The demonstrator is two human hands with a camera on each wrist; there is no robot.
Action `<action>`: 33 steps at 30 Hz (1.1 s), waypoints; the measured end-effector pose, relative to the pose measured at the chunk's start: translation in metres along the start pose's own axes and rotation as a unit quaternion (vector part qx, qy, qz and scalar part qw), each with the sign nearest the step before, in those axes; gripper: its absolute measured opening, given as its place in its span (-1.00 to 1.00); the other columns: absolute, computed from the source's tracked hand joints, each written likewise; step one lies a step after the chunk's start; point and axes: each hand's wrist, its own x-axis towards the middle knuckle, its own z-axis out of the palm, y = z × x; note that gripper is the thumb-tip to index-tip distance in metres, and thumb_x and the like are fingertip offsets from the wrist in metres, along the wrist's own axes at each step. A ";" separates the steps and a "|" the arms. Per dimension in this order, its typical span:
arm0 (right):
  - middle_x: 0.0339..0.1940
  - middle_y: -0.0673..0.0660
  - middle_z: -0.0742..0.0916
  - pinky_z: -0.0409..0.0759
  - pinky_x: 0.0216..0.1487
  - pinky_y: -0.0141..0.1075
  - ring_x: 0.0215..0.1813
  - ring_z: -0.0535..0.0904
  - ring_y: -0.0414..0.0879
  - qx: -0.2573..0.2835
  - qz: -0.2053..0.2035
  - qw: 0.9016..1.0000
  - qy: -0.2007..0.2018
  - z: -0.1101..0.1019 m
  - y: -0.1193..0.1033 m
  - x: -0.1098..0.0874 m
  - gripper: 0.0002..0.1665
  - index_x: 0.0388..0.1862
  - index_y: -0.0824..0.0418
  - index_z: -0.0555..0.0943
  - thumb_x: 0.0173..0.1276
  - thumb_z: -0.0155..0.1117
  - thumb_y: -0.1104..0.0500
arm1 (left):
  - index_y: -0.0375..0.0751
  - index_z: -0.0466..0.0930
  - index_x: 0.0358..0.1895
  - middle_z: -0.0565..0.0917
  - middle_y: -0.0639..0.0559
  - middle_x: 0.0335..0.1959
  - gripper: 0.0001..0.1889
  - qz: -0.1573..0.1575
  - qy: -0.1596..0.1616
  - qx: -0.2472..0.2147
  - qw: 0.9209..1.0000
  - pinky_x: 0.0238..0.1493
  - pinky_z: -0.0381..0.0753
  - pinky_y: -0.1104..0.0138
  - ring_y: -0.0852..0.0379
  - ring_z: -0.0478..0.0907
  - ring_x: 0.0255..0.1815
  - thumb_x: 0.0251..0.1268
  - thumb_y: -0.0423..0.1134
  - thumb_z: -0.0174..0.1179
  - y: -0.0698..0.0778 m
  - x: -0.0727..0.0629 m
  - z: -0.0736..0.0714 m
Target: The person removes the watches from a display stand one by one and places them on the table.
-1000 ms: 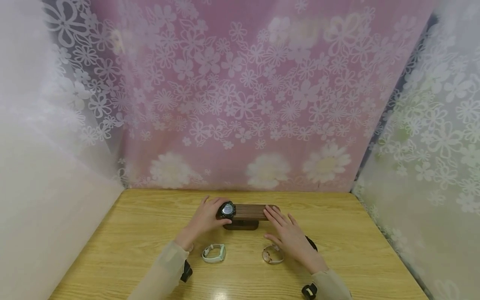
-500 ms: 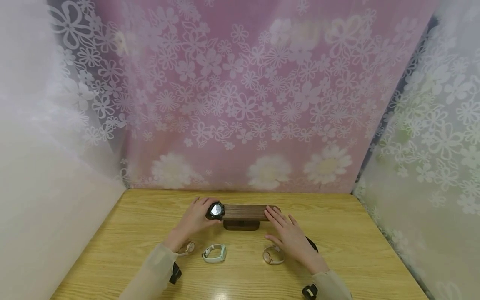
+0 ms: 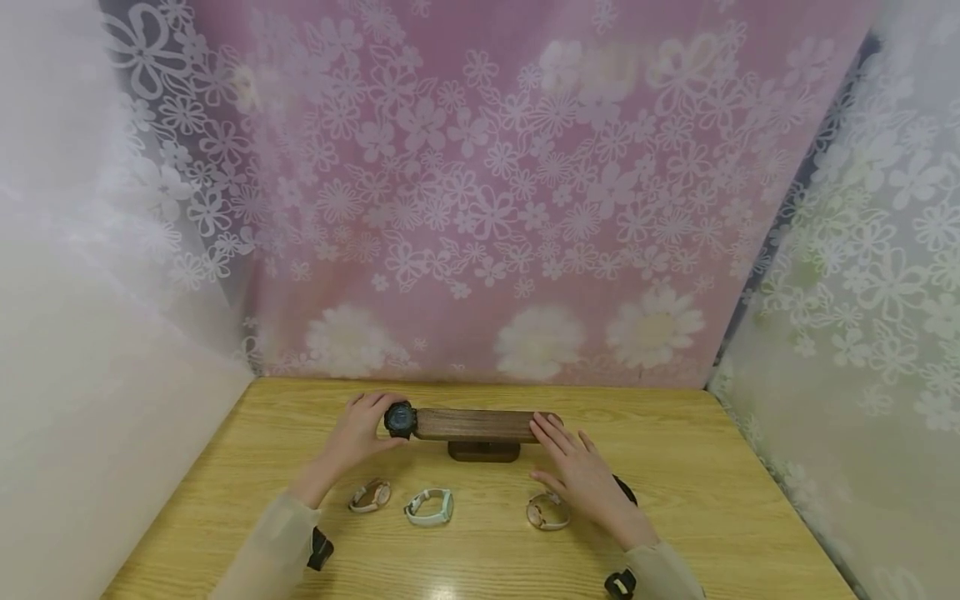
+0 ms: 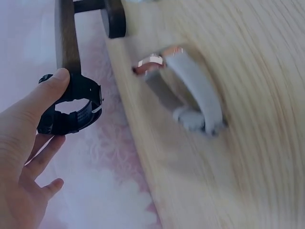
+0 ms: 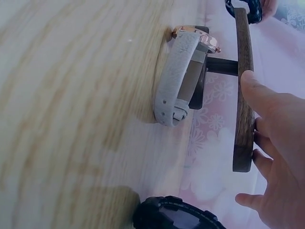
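My left hand [image 3: 352,437] grips a black digital watch [image 3: 401,419] with thumb and fingers, at the left end of a dark wooden watch stand [image 3: 480,425]. In the left wrist view, the watch's buckled strap forms a loop, with the bar's end right at its edge. My right hand [image 3: 581,479] lies with straight fingers on top of the bar's right end, the thumb spread toward me. The stand's bar is raised on a short post over a small base [image 3: 483,452].
In front lie a rose-gold watch [image 3: 371,495], a mint-green watch [image 3: 430,507] and another rose-gold watch [image 3: 547,511] with a pale strap. A black watch [image 5: 176,214] is partly hidden by the right forearm. Flowered curtains [image 3: 480,208] hang around the wooden table [image 3: 675,467].
My left hand has slid the black watch leftward along the bar to its left end. The left rose-gold watch has come into view. The right hand has stayed put.
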 end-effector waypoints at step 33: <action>0.62 0.17 0.30 0.29 0.37 0.39 0.60 0.20 0.16 0.007 -0.012 1.000 0.016 0.002 0.006 0.004 -0.01 0.62 0.18 0.22 0.34 0.44 -0.06 | -0.19 0.64 0.18 0.65 -0.12 0.02 -0.24 -0.016 -0.116 0.137 0.984 0.17 0.44 -0.33 -0.25 0.57 0.08 -0.23 -0.11 0.69 -0.026 -0.082 -0.044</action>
